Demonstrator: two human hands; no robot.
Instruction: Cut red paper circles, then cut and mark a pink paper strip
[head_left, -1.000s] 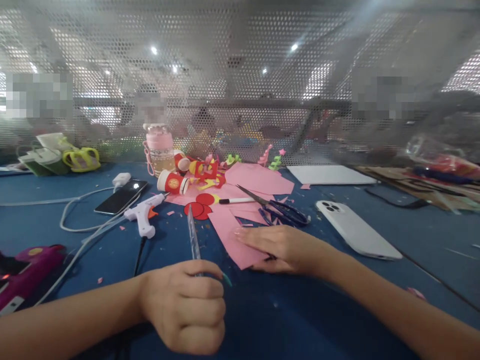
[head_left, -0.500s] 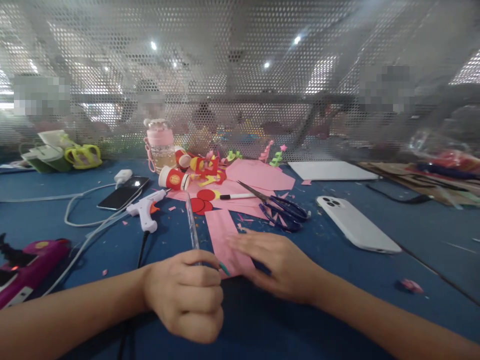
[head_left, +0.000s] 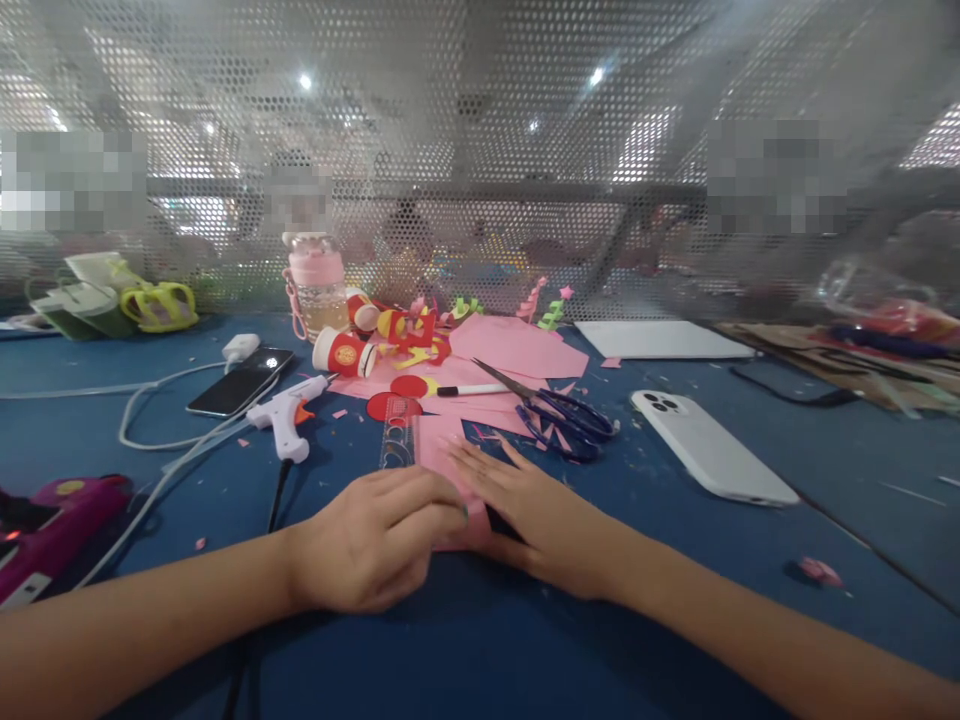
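Observation:
My left hand (head_left: 379, 540) is closed over the near end of a clear stencil ruler (head_left: 398, 435), which lies flat along the left edge of a narrow pink paper strip (head_left: 442, 432). A small dark green tip shows at its fingertips; the rest of that thing is hidden. My right hand (head_left: 544, 515) rests on the strip's right side with fingers stretched out, pressing on it. Just beyond are red paper circles (head_left: 390, 407), a black-and-white marker (head_left: 469, 390) and blue-handled scissors (head_left: 562, 412), lying open.
A white glue gun (head_left: 289, 415), a black phone (head_left: 240, 382) and a purple power strip (head_left: 64, 520) lie left. A bottle (head_left: 319, 290) and red paper cup (head_left: 343, 353) stand and lie behind. Right is a white phone (head_left: 709, 445). A perforated screen (head_left: 480, 130) rises at the back.
The ruler has gone from standing on edge in my left fist to lying flat beside the pink strip. My left hand has moved slightly up and right, and my right fingers have spread.

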